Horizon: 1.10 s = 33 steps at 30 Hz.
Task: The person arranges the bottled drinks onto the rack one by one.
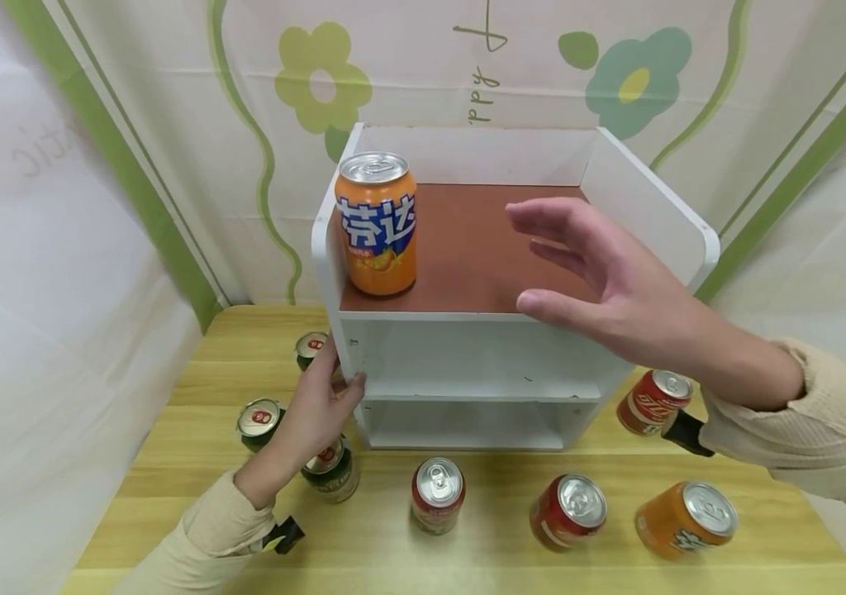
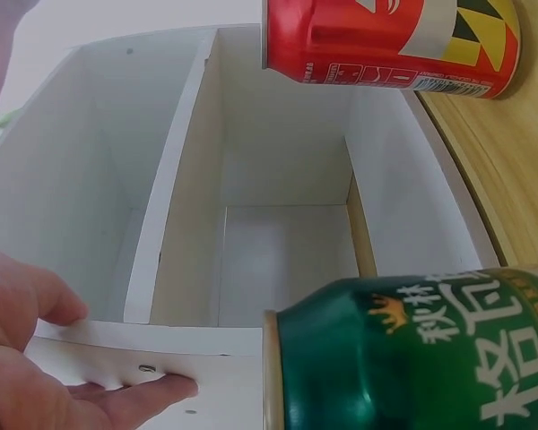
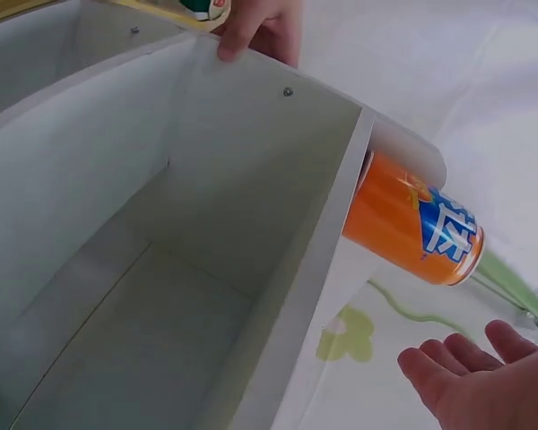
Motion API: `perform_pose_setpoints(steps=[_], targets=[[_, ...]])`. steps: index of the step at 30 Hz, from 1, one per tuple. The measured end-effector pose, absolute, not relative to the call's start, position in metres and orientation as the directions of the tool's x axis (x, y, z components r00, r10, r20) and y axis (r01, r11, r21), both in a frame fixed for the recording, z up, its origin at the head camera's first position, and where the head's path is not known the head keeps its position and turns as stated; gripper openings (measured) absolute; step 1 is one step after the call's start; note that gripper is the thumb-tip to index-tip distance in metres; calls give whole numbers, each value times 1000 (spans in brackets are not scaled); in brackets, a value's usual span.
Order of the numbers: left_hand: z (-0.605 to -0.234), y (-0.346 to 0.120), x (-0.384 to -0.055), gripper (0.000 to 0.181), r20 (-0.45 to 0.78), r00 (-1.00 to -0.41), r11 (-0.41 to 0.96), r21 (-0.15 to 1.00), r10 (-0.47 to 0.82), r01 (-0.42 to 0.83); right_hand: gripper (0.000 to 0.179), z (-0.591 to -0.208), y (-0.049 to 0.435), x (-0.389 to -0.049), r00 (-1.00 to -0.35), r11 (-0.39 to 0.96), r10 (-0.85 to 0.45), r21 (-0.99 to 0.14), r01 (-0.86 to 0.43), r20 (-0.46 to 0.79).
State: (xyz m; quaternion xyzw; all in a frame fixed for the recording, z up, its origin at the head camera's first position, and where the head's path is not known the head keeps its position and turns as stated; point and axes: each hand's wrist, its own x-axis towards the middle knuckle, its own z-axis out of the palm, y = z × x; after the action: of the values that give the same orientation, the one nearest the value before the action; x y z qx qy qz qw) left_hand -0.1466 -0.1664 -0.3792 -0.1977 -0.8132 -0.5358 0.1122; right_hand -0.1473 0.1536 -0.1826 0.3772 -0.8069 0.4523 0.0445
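Observation:
A white shelf unit (image 1: 468, 357) with a brown top board stands upright on the table. My left hand (image 1: 313, 420) holds its left side panel, thumb at the front edge and fingers along the outer face, as the left wrist view also shows (image 2: 36, 358). On the top board, in the left front corner, an orange soda can (image 1: 380, 260) stands upright. To the right of that can, my right hand (image 1: 620, 285) hovers above the board with fingers extended, thumb apart, and nothing in its grasp. In the right wrist view the orange can (image 3: 403, 219) is apart from the fingertips.
Green cans (image 1: 334, 479) cluster on the table left of the shelf, partly behind my left arm. Before it stand two red cans (image 1: 438, 504) and another orange can (image 1: 672, 521). A further red can (image 1: 642, 409) is at its right. A printed curtain (image 1: 423, 74) hangs behind.

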Motion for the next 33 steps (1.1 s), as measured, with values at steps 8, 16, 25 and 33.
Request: perform_pose_setpoints(steps=[8, 16, 25, 33], targets=[[-380, -167, -147, 69, 394, -898, 350, 827, 199, 440, 55, -196, 167, -133, -689, 279, -568, -683, -675, 450], [-381, -167, -147, 70, 402, -894, 350, 823, 197, 447, 45, -212, 178, -124, -652, 141, -572, -723, -676, 498], [-380, -167, -147, 72, 407, -893, 353, 821, 192, 449, 39, -233, 193, -114, -676, 179, -550, -722, -669, 490], [-381, -167, -146, 75, 412, -891, 356, 817, 191, 454, 31, -259, 218, -116, -698, 139, -534, -765, -629, 477]])
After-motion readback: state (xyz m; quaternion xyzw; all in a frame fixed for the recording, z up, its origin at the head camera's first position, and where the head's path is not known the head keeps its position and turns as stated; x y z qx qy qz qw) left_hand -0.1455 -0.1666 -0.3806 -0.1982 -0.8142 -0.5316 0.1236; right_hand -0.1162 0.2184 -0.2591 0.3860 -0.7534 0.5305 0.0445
